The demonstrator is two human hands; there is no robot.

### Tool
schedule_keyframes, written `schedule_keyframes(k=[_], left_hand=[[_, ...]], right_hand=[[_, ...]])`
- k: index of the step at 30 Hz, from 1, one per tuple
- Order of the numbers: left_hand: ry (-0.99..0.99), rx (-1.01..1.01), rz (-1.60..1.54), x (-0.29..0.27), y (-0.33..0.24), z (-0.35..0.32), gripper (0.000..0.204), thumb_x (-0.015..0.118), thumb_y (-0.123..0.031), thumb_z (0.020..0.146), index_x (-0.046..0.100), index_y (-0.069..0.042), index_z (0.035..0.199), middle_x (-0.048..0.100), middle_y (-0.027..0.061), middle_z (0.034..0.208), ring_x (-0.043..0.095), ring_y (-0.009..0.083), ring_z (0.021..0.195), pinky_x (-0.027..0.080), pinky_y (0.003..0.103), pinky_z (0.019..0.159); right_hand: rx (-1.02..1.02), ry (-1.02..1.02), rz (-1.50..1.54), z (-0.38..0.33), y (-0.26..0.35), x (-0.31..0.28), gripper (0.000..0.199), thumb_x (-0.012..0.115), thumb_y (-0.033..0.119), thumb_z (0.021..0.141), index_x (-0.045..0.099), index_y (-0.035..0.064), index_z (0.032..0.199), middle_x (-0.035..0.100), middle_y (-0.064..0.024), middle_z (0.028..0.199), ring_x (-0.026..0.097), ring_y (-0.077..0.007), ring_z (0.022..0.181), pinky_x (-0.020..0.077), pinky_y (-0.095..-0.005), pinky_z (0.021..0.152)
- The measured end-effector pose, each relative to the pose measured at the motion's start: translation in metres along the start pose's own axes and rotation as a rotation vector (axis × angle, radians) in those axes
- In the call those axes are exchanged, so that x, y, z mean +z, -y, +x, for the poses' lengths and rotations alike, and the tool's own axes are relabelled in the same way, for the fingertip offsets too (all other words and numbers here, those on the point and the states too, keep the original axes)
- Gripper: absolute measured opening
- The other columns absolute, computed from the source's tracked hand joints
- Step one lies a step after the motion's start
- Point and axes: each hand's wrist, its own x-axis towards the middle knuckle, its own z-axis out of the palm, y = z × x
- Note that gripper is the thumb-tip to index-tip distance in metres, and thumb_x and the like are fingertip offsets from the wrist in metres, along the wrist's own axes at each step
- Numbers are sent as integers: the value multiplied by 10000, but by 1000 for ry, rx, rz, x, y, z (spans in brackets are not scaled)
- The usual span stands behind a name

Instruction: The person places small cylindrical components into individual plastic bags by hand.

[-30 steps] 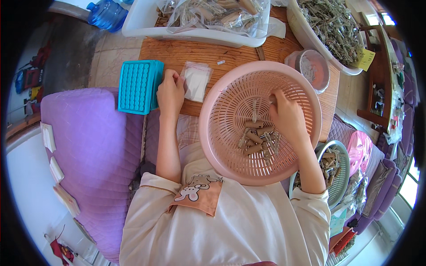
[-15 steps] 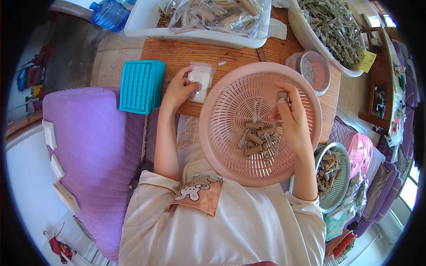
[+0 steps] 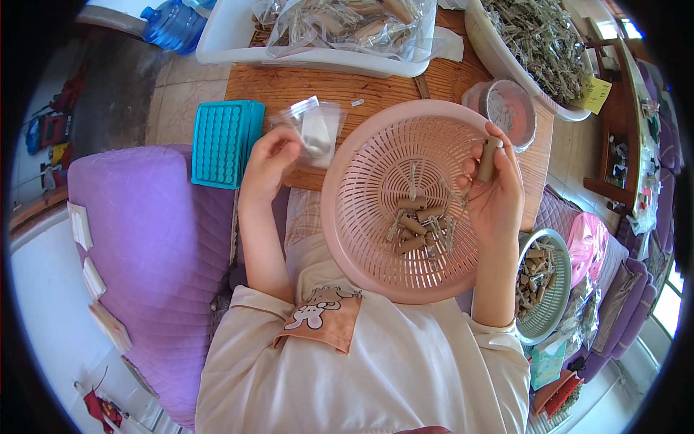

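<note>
My left hand (image 3: pixel 269 163) is closed, its fingertips pinching the edge of a small clear plastic bag (image 3: pixel 302 116). That bag is tilted over a stack of similar flat bags (image 3: pixel 329 137) on the table. On the right, my right hand (image 3: pixel 499 184) is turned palm up over the basket rim, its fingers curled round a brown tube (image 3: pixel 489 159). A thin clear piece shows beside its fingers, too small to make out. Below it, the pink slotted basket (image 3: pixel 354 217) holds several brown tubes (image 3: pixel 413 224) and slim clear pieces (image 3: pixel 450 233).
A teal block with rows of round bumps (image 3: pixel 217 145) stands left on the wooden table (image 3: pixel 253 83). Behind are a white bin (image 3: pixel 318 64) of bagged tubes and a tub (image 3: pixel 531 50) of clear pieces. A clear cup (image 3: pixel 510 116) and a green basket (image 3: pixel 553 289) stand right.
My left hand has drawn back toward me and left, lifting and tilting a bag from the stack. My right hand has moved right and turned palm up with the brown tube.
</note>
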Motion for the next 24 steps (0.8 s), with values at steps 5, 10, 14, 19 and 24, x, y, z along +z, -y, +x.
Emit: schedule_keyframes(k=[5, 10, 14, 19, 24], left_hand=[[288, 298, -2, 62, -35, -28, 186, 718, -201, 695, 593, -68, 733, 537, 68, 912, 455, 44, 626, 343, 155, 490], [372, 261, 445, 123, -53, -46, 112, 700, -125, 683, 633, -82, 763, 561, 58, 1064, 579, 104, 776, 452, 210, 556], [292, 504, 623, 137, -43, -45, 102, 684, -92, 673, 606, -58, 729, 567, 38, 1074, 605, 170, 748, 492, 266, 583], [218, 694, 769, 142, -45, -48, 120, 686, -102, 658, 589, -61, 716, 573, 26, 1071, 606, 165, 743, 493, 267, 579], [457, 691, 795, 134, -42, -48, 92, 658, -100, 669, 587, -75, 721, 586, 3, 1038, 606, 172, 738, 495, 293, 566]], right_hand=[[100, 5, 222, -5, -10, 9, 302, 340, 151, 916, 367, 59, 1203, 514, -78, 901, 544, -169, 836, 505, -303, 616], [200, -3, 270, -18, -27, 32, 359, 348, 132, 922, 307, 74, 1275, 481, -102, 1008, 518, -172, 923, 529, -258, 670], [158, 46, 273, -23, -33, 34, 388, 369, 126, 916, 288, 88, 1294, 478, -114, 1060, 512, -179, 983, 538, -261, 728], [167, -16, 273, -25, -29, 39, 381, 375, 128, 915, 307, 101, 1289, 480, -107, 1071, 510, -176, 1011, 533, -270, 744], [166, -67, 227, -28, -26, 46, 372, 394, 124, 910, 337, 121, 1278, 487, -88, 1073, 518, -151, 987, 519, -309, 781]])
